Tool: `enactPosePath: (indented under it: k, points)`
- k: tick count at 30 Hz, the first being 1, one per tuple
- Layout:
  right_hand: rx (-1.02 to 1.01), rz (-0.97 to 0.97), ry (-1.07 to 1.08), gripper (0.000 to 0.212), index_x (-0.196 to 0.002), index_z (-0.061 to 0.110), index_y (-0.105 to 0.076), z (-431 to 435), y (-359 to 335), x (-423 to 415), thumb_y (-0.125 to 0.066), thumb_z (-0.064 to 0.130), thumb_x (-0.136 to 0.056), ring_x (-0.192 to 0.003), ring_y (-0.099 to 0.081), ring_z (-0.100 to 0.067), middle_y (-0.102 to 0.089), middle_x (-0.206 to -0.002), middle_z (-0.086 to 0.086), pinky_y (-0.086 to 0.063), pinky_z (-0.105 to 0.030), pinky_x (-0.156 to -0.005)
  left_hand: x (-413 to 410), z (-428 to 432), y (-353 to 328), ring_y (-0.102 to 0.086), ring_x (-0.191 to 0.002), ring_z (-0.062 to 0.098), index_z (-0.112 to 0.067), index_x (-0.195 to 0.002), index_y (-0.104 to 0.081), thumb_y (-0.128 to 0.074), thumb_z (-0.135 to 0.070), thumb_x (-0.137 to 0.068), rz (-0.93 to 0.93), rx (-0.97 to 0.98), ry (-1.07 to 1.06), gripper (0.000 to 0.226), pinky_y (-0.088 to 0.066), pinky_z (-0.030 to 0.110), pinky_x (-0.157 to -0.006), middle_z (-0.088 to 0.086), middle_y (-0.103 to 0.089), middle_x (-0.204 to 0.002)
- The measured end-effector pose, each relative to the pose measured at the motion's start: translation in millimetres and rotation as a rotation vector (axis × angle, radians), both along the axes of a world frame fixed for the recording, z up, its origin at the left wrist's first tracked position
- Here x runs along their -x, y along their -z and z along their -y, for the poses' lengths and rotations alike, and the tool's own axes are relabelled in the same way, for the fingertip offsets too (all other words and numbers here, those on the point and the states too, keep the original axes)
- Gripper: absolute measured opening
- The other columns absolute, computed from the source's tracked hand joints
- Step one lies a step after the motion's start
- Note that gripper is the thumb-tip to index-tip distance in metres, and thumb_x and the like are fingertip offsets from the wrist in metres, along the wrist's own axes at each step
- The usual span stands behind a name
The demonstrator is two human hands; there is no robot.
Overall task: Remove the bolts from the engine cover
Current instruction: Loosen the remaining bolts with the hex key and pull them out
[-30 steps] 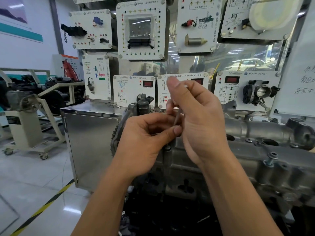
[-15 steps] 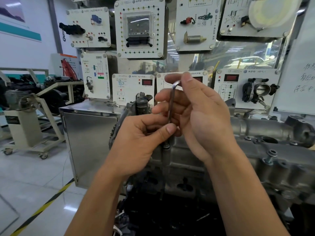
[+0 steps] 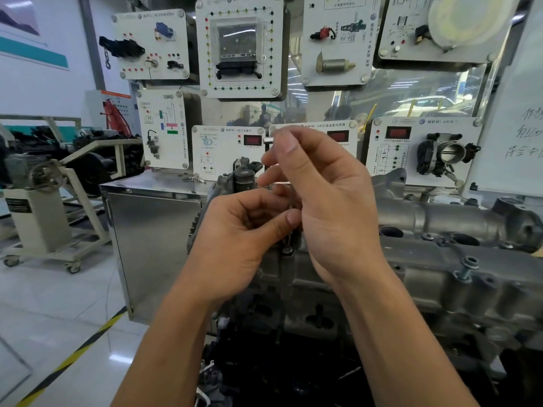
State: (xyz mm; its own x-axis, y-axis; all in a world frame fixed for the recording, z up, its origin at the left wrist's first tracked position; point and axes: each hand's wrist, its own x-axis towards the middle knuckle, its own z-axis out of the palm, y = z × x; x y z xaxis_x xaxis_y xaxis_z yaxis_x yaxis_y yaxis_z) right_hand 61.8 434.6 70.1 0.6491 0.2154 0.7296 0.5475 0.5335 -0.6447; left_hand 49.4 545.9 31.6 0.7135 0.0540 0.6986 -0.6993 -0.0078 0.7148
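Observation:
The grey cast engine cover [image 3: 435,259] runs from the centre to the right edge. An L-shaped hex key [image 3: 289,240] stands upright in a bolt [image 3: 286,249] at the cover's left end. My right hand [image 3: 326,207] pinches the key's bent top arm, whose short end pokes out left of the fingertips. My left hand [image 3: 244,233] curls round the key's shaft lower down, thumb against it. Most of the key is hidden by both hands. A second bolt [image 3: 467,267] sticks up loose from the cover at the right.
Behind the engine hangs a wall of white training panels [image 3: 239,48] with sensors and a throttle body [image 3: 446,154]. A steel cabinet [image 3: 152,242] stands to the left. Further left are an engine stand [image 3: 41,207] on castors and yellow-black floor tape [image 3: 73,356].
My right hand has turned the key's top arm round, from pointing up at first to pointing left now. My left hand stays on the shaft.

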Motion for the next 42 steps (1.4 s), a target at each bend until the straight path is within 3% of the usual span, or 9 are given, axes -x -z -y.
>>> enactPosePath:
  k: [10,15,20,24,27,31,34,37,42]
  points:
    - [-0.053,0.015,0.129,0.010,-0.081,0.019,-0.068,-7.2,5.3,1.4,-0.078,0.017,-0.082,-0.056,-0.044,-0.007,-0.047,-0.063,-0.001,-0.043,-0.017,-0.056,-0.9,1.6,0.7,-0.071,-0.071,0.017,0.009,-0.091,-0.070,-0.071,-0.012,-0.076,0.037,-0.024,-0.071,0.025,-0.055,0.022,-0.064,0.019,-0.074,-0.080]
    - [-0.066,0.069,0.371,0.019,-0.100,0.010,-0.073,-12.1,4.4,3.0,-0.078,0.022,-0.085,-0.060,-0.068,-0.014,-0.069,-0.066,0.002,-0.059,-0.030,-0.058,-2.9,-0.3,1.2,-0.065,-0.063,0.017,0.012,-0.085,-0.068,-0.067,0.012,-0.080,0.036,-0.035,-0.061,0.005,-0.054,0.021,-0.058,0.022,-0.070,-0.073]
    - [-0.082,-0.143,0.064,0.025,-0.083,0.011,-0.071,-8.1,-4.6,5.1,-0.060,0.027,-0.097,-0.058,-0.071,-0.021,-0.076,-0.077,-0.009,-0.055,-0.027,-0.050,-2.5,4.1,-1.0,-0.067,-0.061,0.010,-0.008,-0.068,-0.063,-0.077,-0.015,-0.064,0.034,0.042,-0.091,0.016,-0.053,0.018,-0.058,0.001,-0.071,-0.065]
    - [-0.045,-0.245,-0.087,0.027,-0.079,0.017,-0.072,0.3,-8.1,0.5,-0.058,0.033,-0.096,-0.055,-0.068,-0.017,-0.075,-0.076,-0.008,-0.056,-0.026,-0.051,-3.8,3.7,-0.1,-0.069,-0.071,0.012,-0.016,-0.079,-0.070,-0.079,-0.016,-0.066,0.034,0.023,-0.087,0.016,-0.058,0.022,-0.070,0.013,-0.070,-0.072]
    - [-0.012,-0.260,-0.054,0.032,-0.066,0.026,-0.074,1.8,-7.1,-2.7,-0.062,0.036,-0.094,-0.052,-0.064,-0.016,-0.074,-0.074,-0.007,-0.053,-0.027,-0.049,-2.1,1.3,-0.9,-0.069,-0.077,0.007,-0.013,-0.098,-0.074,-0.074,-0.014,-0.075,0.020,-0.014,-0.042,0.023,-0.054,0.017,-0.074,-0.002,-0.073,-0.079]
    - [-0.026,-0.241,-0.042,0.015,-0.087,0.023,-0.068,2.3,-6.3,-5.5,-0.063,0.035,-0.095,-0.050,-0.066,-0.016,-0.074,-0.073,-0.008,-0.050,-0.024,-0.046,1.0,0.1,-0.4,-0.070,-0.081,0.002,-0.021,-0.098,-0.077,-0.063,-0.016,-0.090,0.018,-0.067,-0.009,0.017,-0.053,0.014,-0.074,-0.010,-0.077,-0.085]
    - [-0.051,-0.169,0.077,0.035,-0.123,0.016,-0.058,1.3,-4.3,-6.5,-0.070,0.028,-0.092,-0.057,-0.070,-0.019,-0.076,-0.076,-0.008,-0.054,-0.026,-0.052,1.5,0.6,-1.2,-0.072,-0.080,0.008,-0.015,-0.098,-0.075,-0.064,-0.017,-0.087,0.016,-0.057,-0.043,0.016,-0.057,0.021,-0.075,-0.005,-0.077,-0.085]
    - [-0.073,0.005,0.266,0.024,-0.109,0.016,-0.068,-1.7,-1.3,-7.4,-0.076,0.017,-0.087,-0.064,-0.073,-0.021,-0.076,-0.079,-0.004,-0.059,-0.031,-0.059,0.4,1.9,-1.4,-0.072,-0.078,0.013,-0.011,-0.095,-0.075,-0.066,-0.019,-0.081,-0.006,-0.002,-0.047,0.019,-0.058,0.025,-0.073,-0.001,-0.077,-0.083]
    - [-0.023,0.066,0.305,0.009,-0.093,0.019,-0.074,-2.3,-0.6,-7.4,-0.077,0.016,-0.085,-0.074,-0.070,-0.014,-0.073,-0.082,0.002,-0.054,-0.029,-0.065,0.3,4.8,-2.5,-0.070,-0.068,0.013,-0.001,-0.087,-0.072,-0.069,-0.017,-0.071,0.003,0.048,-0.054,0.023,-0.059,0.023,-0.066,0.002,-0.076,-0.074]
